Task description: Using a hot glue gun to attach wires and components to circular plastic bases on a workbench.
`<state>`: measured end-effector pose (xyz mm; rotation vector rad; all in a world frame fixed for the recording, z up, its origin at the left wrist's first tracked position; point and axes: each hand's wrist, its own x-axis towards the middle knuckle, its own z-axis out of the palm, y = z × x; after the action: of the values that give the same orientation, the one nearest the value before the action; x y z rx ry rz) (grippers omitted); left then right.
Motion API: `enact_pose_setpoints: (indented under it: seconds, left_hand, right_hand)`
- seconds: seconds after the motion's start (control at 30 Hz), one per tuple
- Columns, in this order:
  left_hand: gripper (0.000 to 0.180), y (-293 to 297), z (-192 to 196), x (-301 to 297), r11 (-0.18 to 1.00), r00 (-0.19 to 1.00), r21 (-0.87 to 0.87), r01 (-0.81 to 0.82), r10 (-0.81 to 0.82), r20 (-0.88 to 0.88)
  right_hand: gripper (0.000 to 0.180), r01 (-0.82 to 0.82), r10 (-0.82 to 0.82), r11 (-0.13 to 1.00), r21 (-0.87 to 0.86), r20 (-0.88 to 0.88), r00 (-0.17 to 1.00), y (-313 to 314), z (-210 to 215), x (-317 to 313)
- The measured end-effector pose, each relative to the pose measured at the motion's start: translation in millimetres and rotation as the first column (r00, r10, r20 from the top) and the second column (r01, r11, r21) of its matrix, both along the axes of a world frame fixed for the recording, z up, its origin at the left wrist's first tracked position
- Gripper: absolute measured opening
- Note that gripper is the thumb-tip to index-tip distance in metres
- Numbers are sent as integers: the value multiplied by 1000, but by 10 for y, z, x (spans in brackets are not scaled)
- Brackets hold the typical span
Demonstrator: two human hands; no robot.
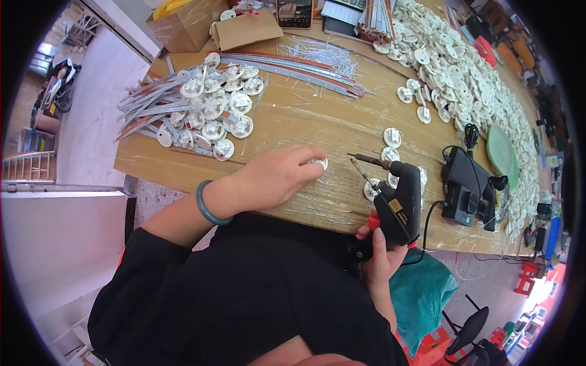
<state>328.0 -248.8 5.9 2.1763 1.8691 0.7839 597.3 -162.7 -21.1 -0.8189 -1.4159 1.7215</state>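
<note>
My left hand [278,177], with a teal bangle on the wrist, rests on the wooden table [305,116] and pinches a small white round disc [320,163] at its fingertips. My right hand [381,256] grips the handle of a black soldering gun [397,204], whose metal tip points up and left toward the disc, a short gap away. A few more white discs [390,160] lie just right of the gun's tip.
A heap of finished discs with metal strips [207,113] lies at the left. A large pile of white discs [464,67] covers the right. A black power unit [464,186], green plate [502,152], cardboard boxes [189,24] and thin wires [323,55] stand beyond.
</note>
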Motion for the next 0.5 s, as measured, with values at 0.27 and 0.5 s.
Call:
enact_pose_setpoints:
  seconds: [0.27, 0.5]
  left_hand:
    - [10, -3, 19, -65, 997, 984, -27, 66, -61, 166]
    - [8, 22, 15, -86, 997, 972, -24, 73, -65, 226]
  right_hand:
    - [38, 3, -3, 1000, 5, -3, 1000, 2, -10, 14]
    - [34, 11, -14, 999, -42, -57, 998, 7, 12, 23]
